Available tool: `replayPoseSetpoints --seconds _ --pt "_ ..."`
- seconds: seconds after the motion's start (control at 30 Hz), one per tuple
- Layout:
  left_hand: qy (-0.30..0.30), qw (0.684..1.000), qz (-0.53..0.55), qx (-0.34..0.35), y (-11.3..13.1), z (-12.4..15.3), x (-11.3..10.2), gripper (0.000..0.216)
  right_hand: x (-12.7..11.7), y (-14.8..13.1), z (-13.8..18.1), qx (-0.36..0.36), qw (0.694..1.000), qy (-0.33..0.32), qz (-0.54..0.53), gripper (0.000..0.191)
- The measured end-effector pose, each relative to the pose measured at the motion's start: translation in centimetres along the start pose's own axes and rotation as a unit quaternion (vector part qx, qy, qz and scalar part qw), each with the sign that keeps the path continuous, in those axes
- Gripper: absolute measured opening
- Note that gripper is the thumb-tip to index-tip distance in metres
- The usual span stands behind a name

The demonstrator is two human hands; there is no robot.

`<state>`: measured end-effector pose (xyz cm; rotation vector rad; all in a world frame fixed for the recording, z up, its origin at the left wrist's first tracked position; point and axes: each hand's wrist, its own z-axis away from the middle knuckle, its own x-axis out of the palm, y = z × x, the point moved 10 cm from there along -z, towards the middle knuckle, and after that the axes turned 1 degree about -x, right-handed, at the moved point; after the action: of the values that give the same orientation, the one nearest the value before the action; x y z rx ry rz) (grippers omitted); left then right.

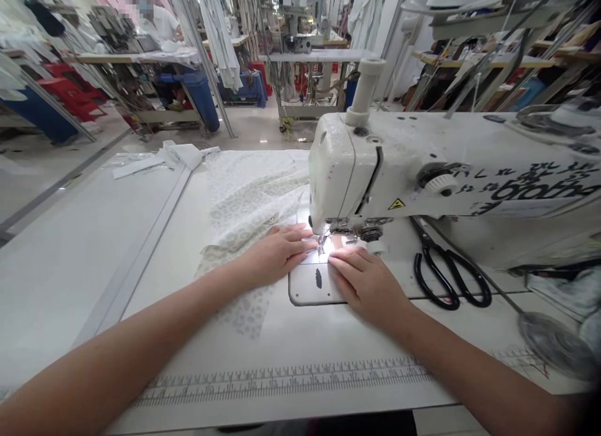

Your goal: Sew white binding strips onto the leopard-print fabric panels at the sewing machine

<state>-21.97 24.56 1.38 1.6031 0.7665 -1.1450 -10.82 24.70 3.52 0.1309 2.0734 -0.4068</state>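
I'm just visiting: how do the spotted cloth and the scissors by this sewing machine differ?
The spotted cloth is pale with greyish patches, while the scissors have black handles. The cloth is spread out and wrinkled, whereas the scissors lie with their handle loops apart. The left hand rests on the cloth, but no hand touches the scissors. Both lie close to the sewing machine.

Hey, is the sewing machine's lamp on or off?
On: the area around the presser foot, between the left hand and right hand, glows bright white.
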Motion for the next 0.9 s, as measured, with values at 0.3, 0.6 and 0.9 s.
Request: replayPoseSetpoints --seconds 0.3,0.6,0.9 --pt "-0.001 1.0 0.011 0.009 0.0 0.0 -0.1 0.035 0.2 0.1 0.0 0.006 1.0 -0.009 0.003 0.024" --pt "0.0 0.999 0.039 0.019 0.7 -0.4 -1.2 0.032 0.2 0.1 0.0 0.005 1.0 -0.008 -0.002 0.024" --pt "0.108 0.981 0.005 -0.162 -2.0 -4.6 -1.5 0.019 0.1 0.0 0.1 0.01 1.0 -0.009 -0.007 0.022"
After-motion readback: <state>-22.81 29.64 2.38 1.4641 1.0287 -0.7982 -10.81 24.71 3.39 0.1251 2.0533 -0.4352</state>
